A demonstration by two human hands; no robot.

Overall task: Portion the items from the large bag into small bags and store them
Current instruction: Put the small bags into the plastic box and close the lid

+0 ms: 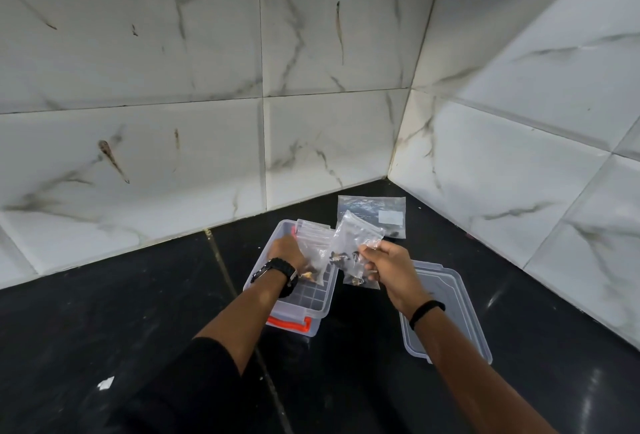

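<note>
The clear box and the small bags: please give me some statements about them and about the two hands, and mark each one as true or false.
1. The lid is closed on the clear box. False: it lies on the counter to the right of the box.
2. The right hand pinches small bags with dark items inside. True.
3. The left hand rests on the lid. False: it reaches into the box, at the bags standing there.
4. The large bag lies flat behind the box, near the corner. True.
5. The box has a blue handle. False: the handle is orange-red.
</note>
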